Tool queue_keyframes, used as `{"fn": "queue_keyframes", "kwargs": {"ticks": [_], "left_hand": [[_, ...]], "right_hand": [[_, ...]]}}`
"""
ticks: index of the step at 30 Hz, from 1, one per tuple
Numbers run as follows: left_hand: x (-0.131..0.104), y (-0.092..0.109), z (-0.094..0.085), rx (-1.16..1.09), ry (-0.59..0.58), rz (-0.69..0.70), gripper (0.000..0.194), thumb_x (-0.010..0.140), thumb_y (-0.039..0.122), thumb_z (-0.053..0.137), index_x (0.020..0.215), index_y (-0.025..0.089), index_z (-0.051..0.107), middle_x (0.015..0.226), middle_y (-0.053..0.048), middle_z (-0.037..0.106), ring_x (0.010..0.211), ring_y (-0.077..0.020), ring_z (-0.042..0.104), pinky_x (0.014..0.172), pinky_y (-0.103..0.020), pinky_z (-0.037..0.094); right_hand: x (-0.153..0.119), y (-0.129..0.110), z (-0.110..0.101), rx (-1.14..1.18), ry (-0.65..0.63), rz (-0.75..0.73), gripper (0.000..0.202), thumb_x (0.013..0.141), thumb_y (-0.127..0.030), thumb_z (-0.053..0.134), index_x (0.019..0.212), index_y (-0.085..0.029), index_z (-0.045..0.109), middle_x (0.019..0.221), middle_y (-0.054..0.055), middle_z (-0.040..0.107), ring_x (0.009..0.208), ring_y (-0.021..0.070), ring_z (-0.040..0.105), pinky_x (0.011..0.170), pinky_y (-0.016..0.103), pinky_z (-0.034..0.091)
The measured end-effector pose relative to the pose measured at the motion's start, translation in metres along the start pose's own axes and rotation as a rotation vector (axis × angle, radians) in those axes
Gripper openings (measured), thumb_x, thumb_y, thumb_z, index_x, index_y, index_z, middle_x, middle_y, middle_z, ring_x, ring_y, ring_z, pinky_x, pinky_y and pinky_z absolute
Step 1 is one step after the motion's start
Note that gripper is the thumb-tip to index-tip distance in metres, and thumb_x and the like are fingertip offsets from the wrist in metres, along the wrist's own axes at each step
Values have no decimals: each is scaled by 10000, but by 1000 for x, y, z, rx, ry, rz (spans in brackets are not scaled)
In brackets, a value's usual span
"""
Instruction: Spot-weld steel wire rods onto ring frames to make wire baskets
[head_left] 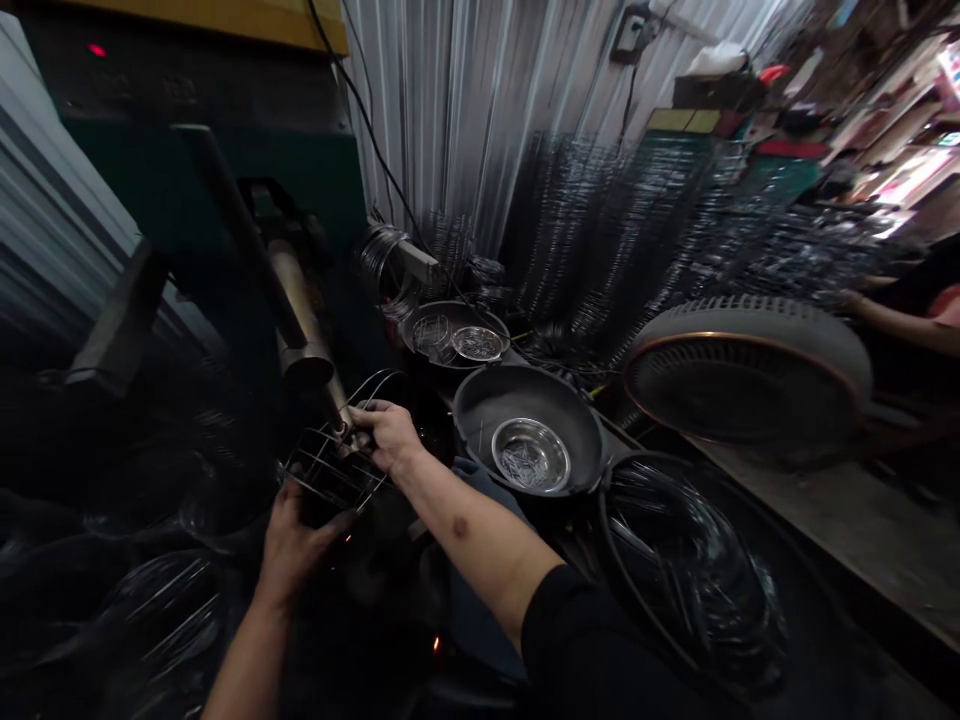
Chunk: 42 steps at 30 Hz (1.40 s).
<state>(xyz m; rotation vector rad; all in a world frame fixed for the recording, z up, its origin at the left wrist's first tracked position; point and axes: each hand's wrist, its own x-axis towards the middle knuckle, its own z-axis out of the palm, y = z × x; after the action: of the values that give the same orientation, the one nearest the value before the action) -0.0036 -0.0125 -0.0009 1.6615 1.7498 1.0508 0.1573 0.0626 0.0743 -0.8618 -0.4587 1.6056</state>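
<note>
A wire rack (322, 462) made of thin metal rods sits at the electrodes of a spot welding machine (306, 365). My left hand (296, 540) grips the rack's near lower edge, with thumb and fingers on its rods. Close to the electrode tip, my right hand (386, 432) is closed on the rack's far side; what lies between its fingertips is too small to make out. A curved wire loop rises behind the right hand. Orange sparks (436, 644) glow below the hands.
Right of me, a black pan (469, 400) holds a steel bowl (531, 425) of short metal pieces. Behind it stands another pan (420, 318) with wire parts. A round fan (750, 380), stacked wire racks (592, 230) and a tub of wire rings (697, 560) stand further right. Another person's arm (900, 325) shows at the edge.
</note>
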Motion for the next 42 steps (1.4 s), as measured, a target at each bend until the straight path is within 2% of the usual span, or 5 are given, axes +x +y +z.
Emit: {"fn": "queue_keyframes", "kwargs": {"ticks": [7,14,19,25,42], "left_hand": [[-40,33,-63,206,361,-14,474,832,556,522,1205,277,607,1268,-45,607,1201,-316,548,1081,-525,394],[-51,89,-32,353,72,438,446,882,439,462,1128,125,661,1072,-124,681,956,-262,661,861,-377,542],[-64,89,-34,246,84,534,306,899,306,472,1024,141,697,960,-70,711,867,-187,677,793,-268,542],[-78,97,-52,168,60,636,241,905,269,537,1077,172,677,998,-27,704,881,-142,671,837,-221,520],[-7,73,-35,362,-12,508,372,930,340,390,939,162,717,861,-83,683,771,-168,658,705,-250,510]], "right_hand": [[-76,77,-22,-559,-75,-317,32,716,-210,663,717,-191,638,634,-36,637,581,115,570,574,216,464],[-131,157,-57,-1554,-522,-496,128,722,-217,665,828,-155,703,849,67,734,758,208,668,625,244,474],[-153,90,-67,-1677,-699,-666,170,759,-255,640,894,-169,700,775,54,709,688,189,632,582,251,466],[-141,-7,-60,-1561,-236,-1149,263,904,-225,535,1108,-177,694,1031,114,684,970,213,597,893,343,457],[-70,-41,-27,-1926,-356,-610,255,949,-237,487,1092,-197,695,1015,68,719,944,172,643,828,240,428]]}}
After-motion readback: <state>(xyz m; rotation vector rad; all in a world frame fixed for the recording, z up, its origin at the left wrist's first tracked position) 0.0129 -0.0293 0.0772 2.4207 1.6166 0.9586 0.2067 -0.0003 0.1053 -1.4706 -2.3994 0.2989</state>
